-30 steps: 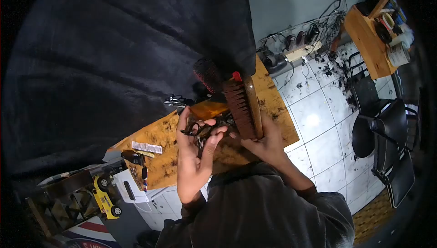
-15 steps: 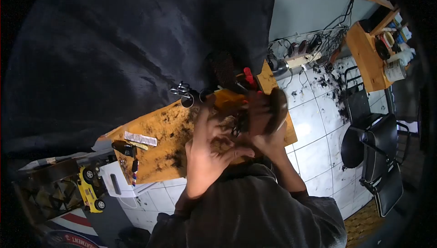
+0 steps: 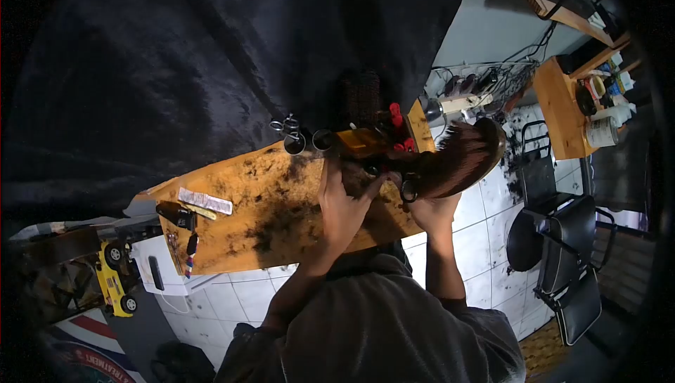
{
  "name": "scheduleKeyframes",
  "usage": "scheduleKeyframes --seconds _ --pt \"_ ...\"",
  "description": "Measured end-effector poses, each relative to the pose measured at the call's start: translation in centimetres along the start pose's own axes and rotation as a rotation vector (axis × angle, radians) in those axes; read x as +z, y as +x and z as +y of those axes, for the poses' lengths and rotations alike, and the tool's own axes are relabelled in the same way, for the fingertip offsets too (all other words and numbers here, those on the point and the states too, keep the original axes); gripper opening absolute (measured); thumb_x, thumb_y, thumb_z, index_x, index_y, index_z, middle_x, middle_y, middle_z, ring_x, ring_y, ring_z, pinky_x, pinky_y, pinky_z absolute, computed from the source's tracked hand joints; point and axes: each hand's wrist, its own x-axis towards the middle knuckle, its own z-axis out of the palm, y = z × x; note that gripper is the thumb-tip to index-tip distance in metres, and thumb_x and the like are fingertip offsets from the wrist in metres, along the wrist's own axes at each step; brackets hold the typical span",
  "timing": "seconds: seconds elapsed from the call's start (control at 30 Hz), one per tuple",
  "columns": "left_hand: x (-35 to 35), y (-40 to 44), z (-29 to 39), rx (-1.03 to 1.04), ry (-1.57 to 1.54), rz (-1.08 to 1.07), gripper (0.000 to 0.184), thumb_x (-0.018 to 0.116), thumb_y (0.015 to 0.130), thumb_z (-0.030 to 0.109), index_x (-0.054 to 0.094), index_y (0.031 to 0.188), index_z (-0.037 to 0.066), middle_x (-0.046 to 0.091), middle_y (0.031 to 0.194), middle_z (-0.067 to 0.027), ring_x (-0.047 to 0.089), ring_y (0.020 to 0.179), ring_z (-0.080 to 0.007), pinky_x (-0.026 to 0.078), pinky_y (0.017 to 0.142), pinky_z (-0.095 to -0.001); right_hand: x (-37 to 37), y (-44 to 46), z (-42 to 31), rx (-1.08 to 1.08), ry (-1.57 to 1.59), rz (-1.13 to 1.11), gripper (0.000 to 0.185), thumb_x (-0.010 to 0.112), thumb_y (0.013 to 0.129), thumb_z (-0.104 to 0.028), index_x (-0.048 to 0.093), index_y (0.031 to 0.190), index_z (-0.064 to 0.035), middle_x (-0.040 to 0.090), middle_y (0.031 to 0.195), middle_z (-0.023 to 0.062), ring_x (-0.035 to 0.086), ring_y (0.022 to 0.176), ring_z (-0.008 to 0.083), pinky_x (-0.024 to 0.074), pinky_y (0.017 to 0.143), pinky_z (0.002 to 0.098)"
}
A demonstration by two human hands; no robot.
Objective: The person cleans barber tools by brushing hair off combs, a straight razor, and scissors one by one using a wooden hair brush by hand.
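Table (image 3: 232,242): centre. On its nine-o'clock end: paper strip (image 3: 205,200). At its twelve-o'clock edge: left cup (image 3: 294,147), right cup (image 3: 322,140); scissors (image 3: 287,125), apparently in the left cup. Off the table: toy car (image 3: 112,284), eight o'clock; chair (image 3: 568,242), between three and four; shelf (image 3: 562,112), between two and three.

Dark grey top (image 3: 365,327), faint creases, 2 loose sleeves (image 3: 489,334), bare forearms

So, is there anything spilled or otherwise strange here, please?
Yes: dark clippings, apparently hair, lie scattered over the wooden table, with more on the floor tiles near the black chair. It looks unswept.
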Motion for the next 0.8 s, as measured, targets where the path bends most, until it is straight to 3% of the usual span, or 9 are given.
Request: scheduleKeyframes --seconds 0.17,0.23,0.37,0.47,0.57,0.67,0.8 --pt "-1.8 0.7 3.2 0.083 0.074 -0.001 0.045 0.076 0.075 0.010 0.054 0.111 -0.005 0.059 0.103 -0.0182 0.061 0.090 -0.0339 0.050 0.078 -0.0385 0.3 0.3 0.3 0.043 0.069 0.007 0.029 0.075 0.075 0.002 0.065 0.103 0.0029 0.069 0.100 0.0087 0.065 0.091 0.0158 0.0496 0.083 0.0279" --pt "-2.5 1.0 2.7 0.221 0.153 -0.037 0.042 0.073 0.078 0.009 0.053 0.112 -0.006 0.059 0.104 -0.0201 0.059 0.092 -0.0363 0.049 0.079 -0.0390 0.6 0.2 0.5 0.022 0.080 0.032 0.027 0.074 0.075 0.003 0.066 0.101 0.0024 0.069 0.100 0.0084 0.065 0.091 0.0158 0.0494 0.083 0.0279" --pt "-3.1 1.0 1.0 0.305 0.180 -0.190 0.034 0.068 0.083 0.009 0.054 0.112 -0.005 0.059 0.106 -0.0231 0.057 0.096 -0.0398 0.048 0.081 -0.0410 0.8 0.3 0.5 -0.011 0.056 -0.068 0.034 0.068 0.068 -0.003 0.058 0.100 0.0019 0.064 0.081 0.0128 0.062 0.071 0.0241 0.0498 0.070 0.0316" --pt "-3.7 1.2 1.0 0.223 0.172 -0.295 0.046 0.069 0.084 0.013 0.050 0.121 -0.007 0.052 0.121 -0.0280 0.053 0.108 -0.0449 0.046 0.090 -0.0439 0.7 0.3 1.6 0.051 0.000 -0.114 0.032 0.068 0.068 -0.009 0.053 0.096 -0.0002 0.054 0.073 0.0189 0.053 0.061 0.0320 0.0460 0.062 0.0347" --pt "-4.4 1.2 2.4 -0.001 0.156 -0.408 0.044 0.068 0.085 0.014 0.051 0.119 -0.006 0.055 0.115 -0.0259 0.054 0.105 -0.0436 0.047 0.086 -0.0442 0.5 0.5 0.9 0.129 0.013 -0.144 0.036 0.071 0.067 -0.008 0.053 0.098 -0.0004 0.054 0.073 0.0184 0.052 0.061 0.0320 0.0456 0.061 0.0353" --pt "-4.0 0.8 1.7 0.109 0.120 -0.333 0.041 0.068 0.086 0.014 0.051 0.117 -0.005 0.057 0.109 -0.0238 0.056 0.102 -0.0427 0.047 0.083 -0.0443 0.0 0.3 0.4 0.186 -0.097 -0.221 0.038 0.072 0.066 -0.007 0.053 0.097 0.0004 0.057 0.076 0.0181 0.057 0.064 0.0297 0.0471 0.064 0.0343" --pt "-4.0 0.6 1.0 0.008 0.048 -0.348 0.051 0.070 0.083 0.018 0.046 0.123 -0.004 0.057 0.111 -0.0238 0.055 0.104 -0.0428 0.046 0.085 -0.0458 0.1 0.2 -0.3 0.146 0.037 -0.221 0.042 0.073 0.066 -0.005 0.055 0.103 0.0017 0.064 0.085 0.0159 0.064 0.076 0.0229 0.0495 0.071 0.0323"
